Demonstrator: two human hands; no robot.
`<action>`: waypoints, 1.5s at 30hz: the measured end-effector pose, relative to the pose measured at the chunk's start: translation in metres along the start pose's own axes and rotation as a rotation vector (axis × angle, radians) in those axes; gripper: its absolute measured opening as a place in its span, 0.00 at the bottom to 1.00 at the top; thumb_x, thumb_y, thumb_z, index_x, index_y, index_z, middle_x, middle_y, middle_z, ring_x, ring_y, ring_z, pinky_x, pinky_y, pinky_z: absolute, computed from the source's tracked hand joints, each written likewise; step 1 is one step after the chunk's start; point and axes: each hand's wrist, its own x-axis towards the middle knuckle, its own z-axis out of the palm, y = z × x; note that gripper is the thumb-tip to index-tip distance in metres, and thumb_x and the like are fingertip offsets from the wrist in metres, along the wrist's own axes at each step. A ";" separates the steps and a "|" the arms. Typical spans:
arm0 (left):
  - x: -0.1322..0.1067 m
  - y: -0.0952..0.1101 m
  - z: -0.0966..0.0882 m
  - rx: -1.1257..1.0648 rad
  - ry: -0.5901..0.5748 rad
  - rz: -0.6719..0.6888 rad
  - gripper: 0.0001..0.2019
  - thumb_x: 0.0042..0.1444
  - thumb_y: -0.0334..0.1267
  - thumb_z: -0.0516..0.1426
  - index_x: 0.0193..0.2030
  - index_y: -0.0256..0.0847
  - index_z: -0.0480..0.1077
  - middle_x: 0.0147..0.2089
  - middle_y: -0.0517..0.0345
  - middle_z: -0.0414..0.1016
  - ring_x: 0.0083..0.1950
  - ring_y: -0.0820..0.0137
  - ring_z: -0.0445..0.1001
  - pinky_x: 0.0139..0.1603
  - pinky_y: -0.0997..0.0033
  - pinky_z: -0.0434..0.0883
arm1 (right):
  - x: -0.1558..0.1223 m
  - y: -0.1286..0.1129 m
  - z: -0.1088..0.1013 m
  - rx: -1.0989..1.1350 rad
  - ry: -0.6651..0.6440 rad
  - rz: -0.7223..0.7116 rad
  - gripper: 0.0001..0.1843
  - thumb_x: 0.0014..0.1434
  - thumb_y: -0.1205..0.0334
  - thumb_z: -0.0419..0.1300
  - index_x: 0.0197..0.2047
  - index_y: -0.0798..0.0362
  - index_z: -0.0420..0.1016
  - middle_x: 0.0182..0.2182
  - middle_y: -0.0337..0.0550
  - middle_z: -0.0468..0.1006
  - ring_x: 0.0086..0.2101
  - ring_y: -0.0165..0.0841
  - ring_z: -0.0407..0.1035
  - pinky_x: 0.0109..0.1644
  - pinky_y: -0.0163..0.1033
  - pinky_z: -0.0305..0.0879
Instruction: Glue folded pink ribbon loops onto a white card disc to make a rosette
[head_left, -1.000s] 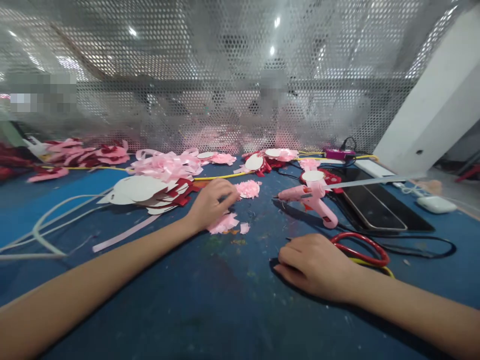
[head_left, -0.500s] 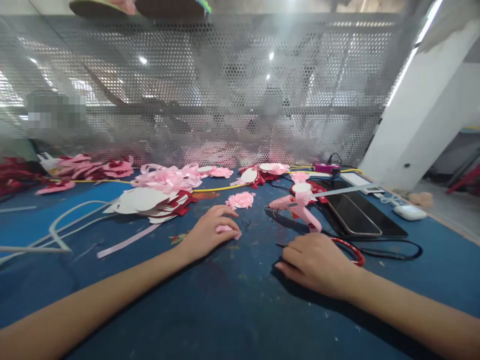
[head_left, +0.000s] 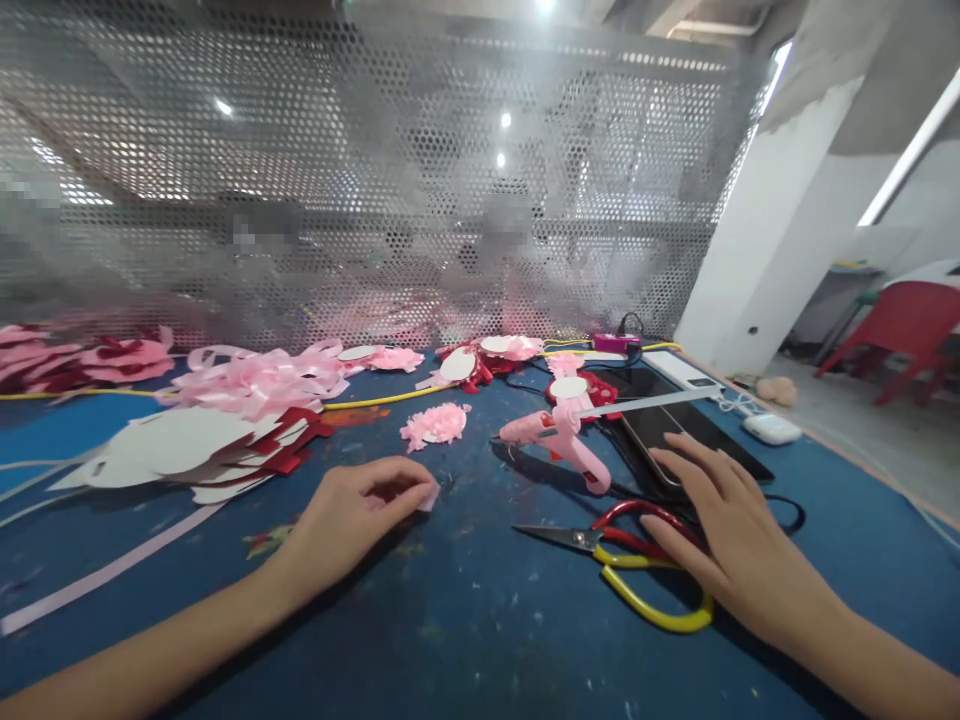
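My left hand [head_left: 367, 520] is curled on the blue table, thumb and fingertips pinching a small pink piece [head_left: 430, 498]; most of it is hidden in the palm. Just beyond lies a ruffled pink ribbon decoration [head_left: 436, 425]. To the right, my right hand [head_left: 724, 530] is spread with nothing in it, over the phone's near end and beside the scissors' handles. The scissors [head_left: 583, 539] lie with blades pointing left, one handle red and one yellow. A pink hot glue gun [head_left: 559, 438] with a glue stick [head_left: 652, 403] through it rests behind them.
White-backed cutouts [head_left: 176, 450] are stacked at left, with pink ribbon loops [head_left: 259, 375] behind. A phone [head_left: 660, 430] lies on a dark tablet-like slab [head_left: 731, 440]. A white earbud case [head_left: 772, 428] sits at right. A perforated metal screen [head_left: 420, 200] stands behind the table.
My right hand has lifted off the scissors and moved right, opening its fingers and uncovering them. My left hand has drawn the pink piece nearer and closed more around it. The view has turned right.
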 end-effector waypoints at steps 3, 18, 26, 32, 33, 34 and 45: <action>0.006 0.011 0.006 -0.056 0.003 0.079 0.10 0.53 0.46 0.59 0.30 0.45 0.77 0.45 0.57 0.79 0.45 0.66 0.76 0.44 0.73 0.70 | 0.017 -0.014 -0.002 0.084 0.015 -0.036 0.25 0.62 0.49 0.53 0.58 0.52 0.61 0.60 0.54 0.61 0.60 0.46 0.56 0.62 0.57 0.57; 0.043 0.006 0.043 -0.659 -0.037 -0.188 0.10 0.50 0.43 0.62 0.33 0.39 0.75 0.29 0.58 0.77 0.31 0.72 0.75 0.33 0.77 0.72 | 0.091 -0.050 0.034 0.641 -0.316 0.234 0.13 0.59 0.53 0.55 0.37 0.53 0.75 0.32 0.43 0.79 0.30 0.35 0.71 0.35 0.40 0.67; 0.040 0.006 0.039 -0.563 -0.011 -0.228 0.09 0.49 0.44 0.61 0.32 0.42 0.77 0.31 0.56 0.79 0.33 0.68 0.77 0.36 0.73 0.74 | 0.087 -0.050 0.030 0.762 -0.287 0.250 0.13 0.62 0.55 0.53 0.45 0.49 0.75 0.39 0.43 0.79 0.39 0.37 0.73 0.43 0.42 0.69; 0.047 0.004 0.040 -0.613 0.047 -0.224 0.06 0.44 0.42 0.65 0.28 0.43 0.77 0.26 0.60 0.77 0.28 0.73 0.73 0.30 0.78 0.72 | 0.085 -0.049 0.031 0.749 -0.205 0.259 0.07 0.60 0.56 0.56 0.35 0.51 0.68 0.29 0.38 0.72 0.28 0.31 0.66 0.31 0.36 0.63; 0.047 0.004 0.040 -0.625 0.041 -0.235 0.06 0.44 0.41 0.65 0.27 0.42 0.77 0.25 0.60 0.76 0.27 0.74 0.73 0.29 0.80 0.71 | 0.085 -0.048 0.030 0.747 -0.211 0.228 0.07 0.60 0.57 0.56 0.35 0.51 0.68 0.29 0.38 0.71 0.29 0.31 0.65 0.31 0.36 0.62; 0.047 0.005 0.040 -0.632 0.033 -0.245 0.06 0.45 0.41 0.65 0.27 0.42 0.77 0.24 0.61 0.76 0.26 0.75 0.72 0.28 0.81 0.70 | 0.084 -0.048 0.030 0.751 -0.219 0.197 0.06 0.60 0.58 0.56 0.36 0.51 0.67 0.30 0.39 0.71 0.29 0.31 0.65 0.32 0.37 0.62; 0.044 0.011 0.040 -0.662 -0.002 -0.347 0.10 0.43 0.44 0.66 0.27 0.40 0.76 0.23 0.59 0.76 0.24 0.75 0.71 0.19 0.82 0.64 | 0.083 -0.047 0.028 0.706 -0.169 0.157 0.04 0.60 0.58 0.57 0.37 0.49 0.67 0.33 0.40 0.73 0.31 0.32 0.67 0.34 0.38 0.63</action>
